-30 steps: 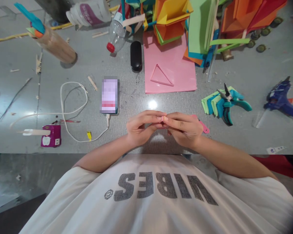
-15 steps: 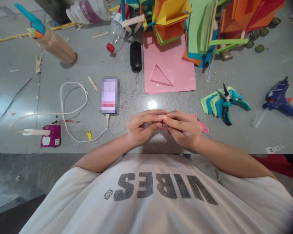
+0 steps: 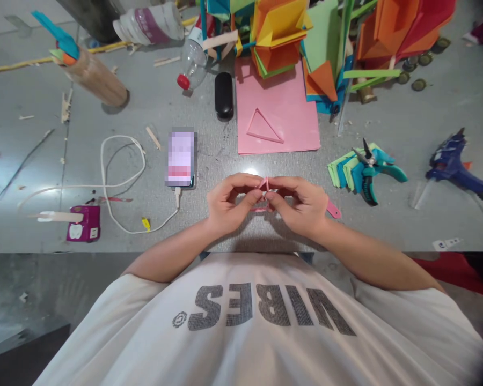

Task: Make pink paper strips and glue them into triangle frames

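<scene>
Between my two hands is a narrow folded strip of pink paper (image 3: 266, 184), bent at an angle near the fingertips. My left hand (image 3: 235, 201) pinches one side of it between thumb and fingers. On the other side, my right hand (image 3: 298, 203) pinches it the same way. Part of the strip is hidden behind the fingers. A pink-handled tool (image 3: 334, 209) lies on the table, partly covered by my right hand. Beyond my hands, a pink paper triangle (image 3: 265, 138) rests on a stack of pink paper (image 3: 301, 131).
Teal pliers (image 3: 372, 171) lie on folded green and blue paper (image 3: 340, 170). A blue glue gun (image 3: 451, 161) is at the right. To the left are a charging phone (image 3: 181, 158), a bamboo cup (image 3: 100, 80) and a purple socket (image 3: 87, 225). Colourful folded paper (image 3: 284, 27) stands at the back.
My fingers have parted slightly and the thumbs have moved, so more of the bent pink strip shows between them. Both hands still hold it in about the same place.
</scene>
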Demonstrator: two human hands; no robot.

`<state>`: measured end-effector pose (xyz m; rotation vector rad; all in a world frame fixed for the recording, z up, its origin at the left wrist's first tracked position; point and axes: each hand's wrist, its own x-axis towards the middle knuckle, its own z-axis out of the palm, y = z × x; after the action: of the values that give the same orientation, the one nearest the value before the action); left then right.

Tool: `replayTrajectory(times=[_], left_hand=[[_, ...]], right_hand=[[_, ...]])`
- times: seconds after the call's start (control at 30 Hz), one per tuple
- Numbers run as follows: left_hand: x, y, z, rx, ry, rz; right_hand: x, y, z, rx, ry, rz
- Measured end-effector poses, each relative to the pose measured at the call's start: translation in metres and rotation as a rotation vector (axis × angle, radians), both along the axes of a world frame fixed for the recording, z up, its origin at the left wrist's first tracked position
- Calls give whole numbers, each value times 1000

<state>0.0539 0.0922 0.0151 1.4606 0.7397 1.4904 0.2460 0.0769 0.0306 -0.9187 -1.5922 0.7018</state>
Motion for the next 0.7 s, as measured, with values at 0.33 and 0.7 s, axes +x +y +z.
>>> replayTrajectory(times=[0.33, 0.7], left_hand=[[2, 0, 6, -102, 87, -66], [-2, -6, 9, -211, 189, -103]], right_hand=[[9, 17, 2, 180, -73, -36], [13, 17, -2, 149, -101, -49]])
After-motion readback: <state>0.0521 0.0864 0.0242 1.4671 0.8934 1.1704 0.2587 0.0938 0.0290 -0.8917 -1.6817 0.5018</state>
